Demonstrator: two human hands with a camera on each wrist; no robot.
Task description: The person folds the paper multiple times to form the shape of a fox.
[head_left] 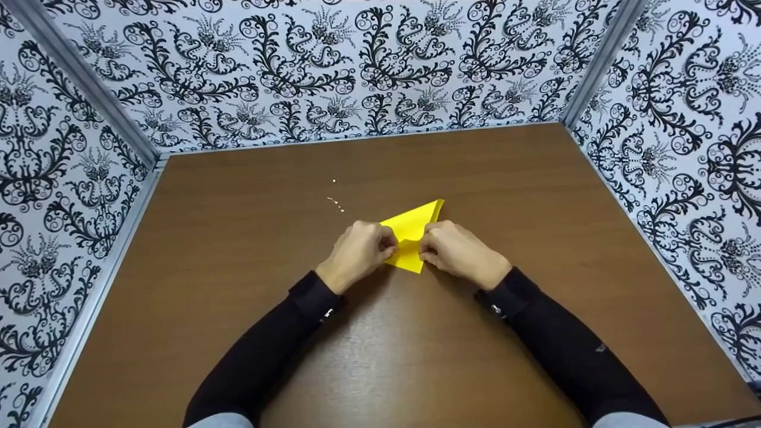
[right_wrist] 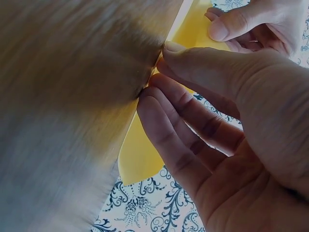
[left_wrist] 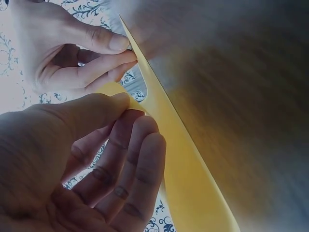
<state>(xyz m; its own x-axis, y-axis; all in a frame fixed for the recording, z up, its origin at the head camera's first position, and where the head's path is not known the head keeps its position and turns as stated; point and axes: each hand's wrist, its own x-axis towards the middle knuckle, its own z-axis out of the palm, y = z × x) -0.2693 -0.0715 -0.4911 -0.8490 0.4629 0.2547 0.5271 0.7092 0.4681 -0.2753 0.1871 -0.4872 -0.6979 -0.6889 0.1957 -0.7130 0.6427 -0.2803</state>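
Yellow paper [head_left: 413, 224], folded into an angular shape, is held between a person's two hands near the middle of a brown wood-grain table [head_left: 380, 368]. A pale mark [head_left: 601, 348] on the dark right sleeve [head_left: 571, 333] is too small to read. Both forearms reach in from the near edge and converge on the paper, the backs of the hands in view from above. The left hand [head_left: 359, 249] pinches a raised flap of the paper between thumb and fingertips, its other fingers bent; the right hand [head_left: 461, 252] grips the opposite edge between thumb and fingertips. The paper's top corner points away from the person, beyond the right hand. Small white specks [head_left: 337, 205] dot the table beyond the left hand. Panels [head_left: 357, 71] patterned with black scrollwork on white enclose the table's far side and flanks.
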